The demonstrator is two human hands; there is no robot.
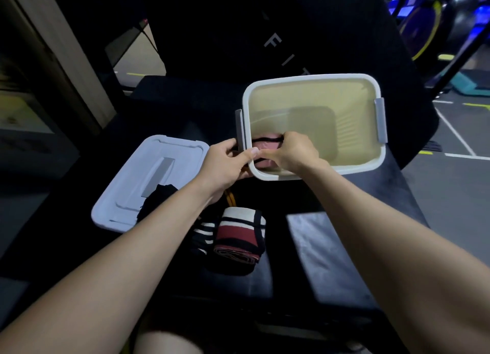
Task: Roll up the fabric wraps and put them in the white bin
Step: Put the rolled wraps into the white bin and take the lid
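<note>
**Both hands hold a red wrap at the bin's near-left corner**

Nearest the viewer, a rolled wrap [240,237] of red, white and black bands lies on the dark bench [331,247], its long axis running from the viewer away toward the bin, with the coiled end facing the camera. Just left of it, partly under the left forearm, lies a black-and-white striped wrap [202,234], and a black fabric piece [156,197] rests on the near edge of the pale lid [148,178], which lies flat to the left of the bin. A bit of orange strap [230,200] shows below the left wrist.

The surface is a dark padded bench, with a greyer panel on its right side. Beyond it stands a black shape with pale letters, and farther right a dim gym floor with painted lines and blue-lit equipment.

The left hand [228,163] and right hand [291,155] meet over the near-left corner of the white bin [366,165]. Their fingers are curled and pinch a red wrap [265,141] with a black edge, which sits just inside the bin's rim, its long axis lying roughly left to right. The left thumb touches the rim. The bin stands upright with grey clips at both sides.
</note>
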